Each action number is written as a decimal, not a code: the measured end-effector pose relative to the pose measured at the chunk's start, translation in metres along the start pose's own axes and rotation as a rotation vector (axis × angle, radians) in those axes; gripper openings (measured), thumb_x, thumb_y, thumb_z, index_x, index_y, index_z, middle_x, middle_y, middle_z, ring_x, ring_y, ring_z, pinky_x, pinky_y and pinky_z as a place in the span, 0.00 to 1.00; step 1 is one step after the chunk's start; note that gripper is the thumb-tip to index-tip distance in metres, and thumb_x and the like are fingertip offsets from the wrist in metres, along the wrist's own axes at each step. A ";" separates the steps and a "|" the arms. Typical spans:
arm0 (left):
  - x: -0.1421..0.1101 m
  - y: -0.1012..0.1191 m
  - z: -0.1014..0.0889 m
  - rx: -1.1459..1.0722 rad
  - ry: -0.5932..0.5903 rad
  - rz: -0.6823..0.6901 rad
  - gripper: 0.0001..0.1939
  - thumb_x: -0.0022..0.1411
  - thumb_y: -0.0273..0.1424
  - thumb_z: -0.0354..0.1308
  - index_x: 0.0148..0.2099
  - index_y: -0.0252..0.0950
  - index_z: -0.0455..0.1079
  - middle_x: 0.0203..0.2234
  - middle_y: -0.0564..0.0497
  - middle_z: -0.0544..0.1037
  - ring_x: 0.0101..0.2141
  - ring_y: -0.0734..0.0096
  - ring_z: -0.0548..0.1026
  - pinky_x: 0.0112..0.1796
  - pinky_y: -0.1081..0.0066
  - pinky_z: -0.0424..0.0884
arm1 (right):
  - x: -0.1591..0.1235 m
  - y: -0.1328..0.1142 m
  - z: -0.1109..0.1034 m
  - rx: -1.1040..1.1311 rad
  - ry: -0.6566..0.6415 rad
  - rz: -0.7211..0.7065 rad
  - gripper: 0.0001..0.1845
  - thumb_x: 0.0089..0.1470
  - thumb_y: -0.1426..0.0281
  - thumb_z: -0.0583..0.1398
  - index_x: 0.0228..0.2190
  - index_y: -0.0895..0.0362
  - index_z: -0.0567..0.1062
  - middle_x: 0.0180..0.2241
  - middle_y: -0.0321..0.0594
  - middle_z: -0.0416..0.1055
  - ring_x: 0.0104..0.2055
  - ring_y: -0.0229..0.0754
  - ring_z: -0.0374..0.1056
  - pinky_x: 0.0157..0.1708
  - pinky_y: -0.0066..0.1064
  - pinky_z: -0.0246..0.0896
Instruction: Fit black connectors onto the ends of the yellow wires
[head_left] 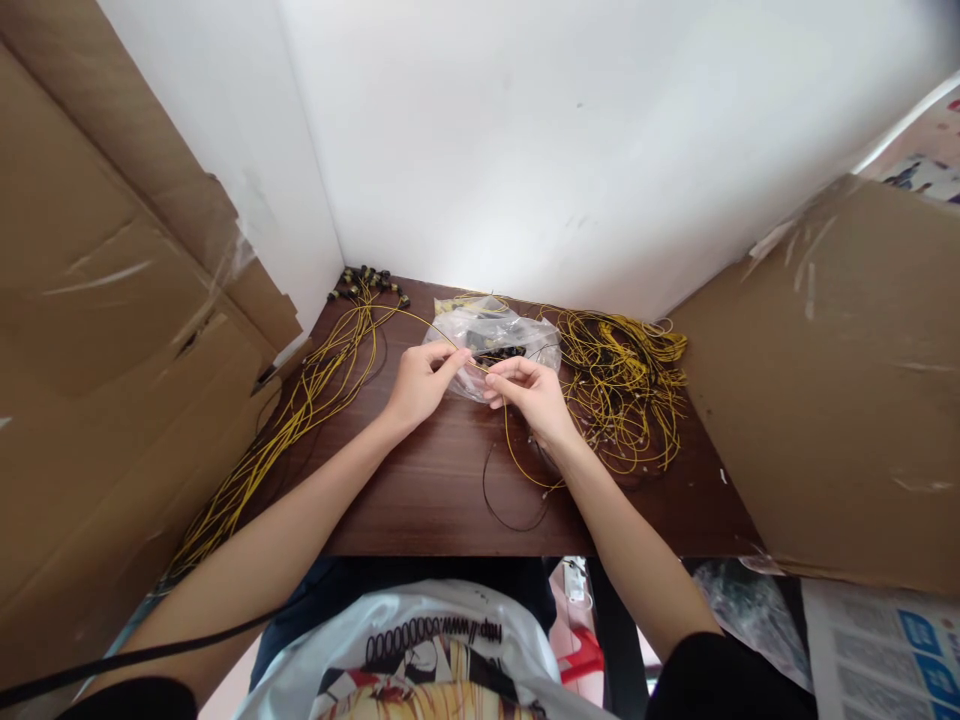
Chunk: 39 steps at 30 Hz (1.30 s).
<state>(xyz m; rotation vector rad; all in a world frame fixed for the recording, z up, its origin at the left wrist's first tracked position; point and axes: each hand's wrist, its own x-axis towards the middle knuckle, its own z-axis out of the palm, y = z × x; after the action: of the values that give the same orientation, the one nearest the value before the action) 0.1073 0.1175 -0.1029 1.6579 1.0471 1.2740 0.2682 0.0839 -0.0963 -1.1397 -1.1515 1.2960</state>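
Observation:
My left hand (pixel 421 383) and my right hand (pixel 529 394) meet over the middle of a dark wooden table (pixel 442 500). Both pinch the same thin yellow wire (pixel 517 455), which loops down past my right wrist together with a black wire (pixel 501 512). Just behind my fingers lies a clear plastic bag (pixel 491 335) with small black parts in it.
A tangled heap of yellow wires (pixel 622 385) lies right of the bag. A long bundle of yellow wires with black connectors (pixel 315 385) runs along the table's left edge. Cardboard sheets (pixel 97 330) (pixel 840 380) stand at both sides, a white wall behind.

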 end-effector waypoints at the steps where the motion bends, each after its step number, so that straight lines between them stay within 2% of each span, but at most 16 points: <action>1: 0.000 0.000 0.000 0.018 -0.001 0.010 0.14 0.58 0.35 0.55 0.28 0.30 0.75 0.22 0.49 0.76 0.25 0.72 0.71 0.30 0.73 0.65 | 0.000 0.000 0.000 -0.004 0.000 -0.005 0.13 0.38 0.63 0.68 0.26 0.58 0.74 0.22 0.35 0.72 0.24 0.35 0.70 0.23 0.25 0.66; 6: -0.001 0.001 -0.001 0.092 0.001 0.054 0.15 0.58 0.35 0.54 0.26 0.31 0.73 0.22 0.49 0.76 0.27 0.71 0.71 0.31 0.73 0.64 | -0.002 -0.003 0.000 0.018 -0.020 -0.030 0.11 0.40 0.64 0.67 0.26 0.57 0.74 0.24 0.36 0.71 0.29 0.37 0.70 0.22 0.25 0.66; 9: -0.001 0.002 -0.001 0.119 0.014 0.085 0.15 0.59 0.35 0.53 0.26 0.31 0.73 0.23 0.50 0.75 0.27 0.72 0.71 0.31 0.73 0.64 | -0.003 -0.004 0.001 0.063 -0.075 0.029 0.12 0.40 0.65 0.67 0.25 0.58 0.73 0.25 0.36 0.70 0.31 0.39 0.71 0.21 0.24 0.65; 13: -0.001 0.002 -0.001 0.137 0.054 0.113 0.13 0.58 0.34 0.54 0.26 0.32 0.73 0.22 0.50 0.74 0.25 0.74 0.69 0.29 0.74 0.62 | -0.003 -0.005 0.002 0.040 -0.155 0.116 0.13 0.39 0.64 0.68 0.25 0.59 0.73 0.24 0.36 0.71 0.28 0.36 0.71 0.20 0.21 0.60; 17: -0.001 0.003 -0.002 0.126 0.089 0.101 0.13 0.58 0.34 0.54 0.26 0.33 0.72 0.23 0.51 0.74 0.25 0.75 0.68 0.28 0.75 0.61 | -0.004 -0.007 0.002 0.008 -0.211 0.125 0.13 0.43 0.62 0.66 0.25 0.59 0.72 0.25 0.37 0.72 0.25 0.33 0.68 0.21 0.22 0.59; 22: 0.003 0.007 -0.005 -0.049 0.166 -0.028 0.12 0.57 0.35 0.56 0.27 0.33 0.73 0.21 0.52 0.72 0.23 0.76 0.67 0.25 0.76 0.59 | -0.006 -0.010 -0.001 0.011 -0.259 0.175 0.16 0.45 0.58 0.64 0.22 0.59 0.71 0.23 0.36 0.69 0.23 0.31 0.65 0.17 0.21 0.58; 27: 0.012 0.006 -0.015 -0.301 0.357 -0.174 0.11 0.55 0.36 0.59 0.29 0.32 0.73 0.14 0.58 0.59 0.15 0.83 0.53 0.16 0.78 0.48 | -0.006 -0.016 -0.007 0.049 -0.319 0.204 0.16 0.46 0.59 0.64 0.22 0.59 0.71 0.23 0.35 0.68 0.22 0.31 0.64 0.16 0.20 0.57; 29: 0.014 0.005 -0.020 -0.400 0.382 -0.218 0.11 0.56 0.35 0.59 0.29 0.32 0.72 0.14 0.59 0.55 0.14 0.85 0.49 0.15 0.78 0.44 | -0.007 -0.021 -0.012 0.065 -0.348 0.218 0.15 0.47 0.59 0.63 0.22 0.59 0.71 0.21 0.34 0.67 0.18 0.29 0.60 0.13 0.19 0.51; 31: 0.016 0.002 -0.024 -0.483 0.394 -0.263 0.11 0.56 0.34 0.59 0.28 0.31 0.72 0.15 0.60 0.54 0.13 0.86 0.47 0.14 0.79 0.43 | -0.008 -0.027 -0.018 0.044 -0.377 0.222 0.16 0.47 0.59 0.63 0.22 0.59 0.70 0.18 0.31 0.63 0.14 0.26 0.52 0.11 0.19 0.42; 33: 0.018 0.000 -0.027 -0.556 0.406 -0.300 0.11 0.57 0.33 0.59 0.28 0.30 0.71 0.15 0.59 0.54 0.13 0.87 0.47 0.13 0.80 0.43 | -0.008 -0.031 -0.024 -0.005 -0.386 0.205 0.16 0.47 0.59 0.63 0.21 0.59 0.70 0.15 0.28 0.58 0.13 0.25 0.44 0.11 0.20 0.34; 35: 0.019 -0.002 -0.029 -0.621 0.413 -0.338 0.11 0.58 0.33 0.59 0.28 0.30 0.70 0.15 0.59 0.55 0.13 0.87 0.47 0.13 0.81 0.43 | -0.007 -0.032 -0.030 -0.082 -0.339 0.143 0.16 0.47 0.58 0.63 0.21 0.58 0.70 0.14 0.27 0.54 0.14 0.25 0.40 0.13 0.22 0.31; 39: 0.020 -0.003 -0.029 -0.701 0.404 -0.381 0.11 0.57 0.33 0.59 0.28 0.30 0.70 0.16 0.59 0.55 0.13 0.88 0.48 0.12 0.82 0.43 | -0.002 -0.028 -0.037 -0.429 -0.117 -0.146 0.17 0.49 0.57 0.61 0.21 0.58 0.72 0.17 0.32 0.61 0.18 0.30 0.50 0.18 0.25 0.43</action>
<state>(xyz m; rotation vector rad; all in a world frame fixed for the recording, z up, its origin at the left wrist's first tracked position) 0.0815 0.1400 -0.0935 0.6580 0.9288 1.5099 0.3075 0.0836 -0.0721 -1.2677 -1.6227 1.0400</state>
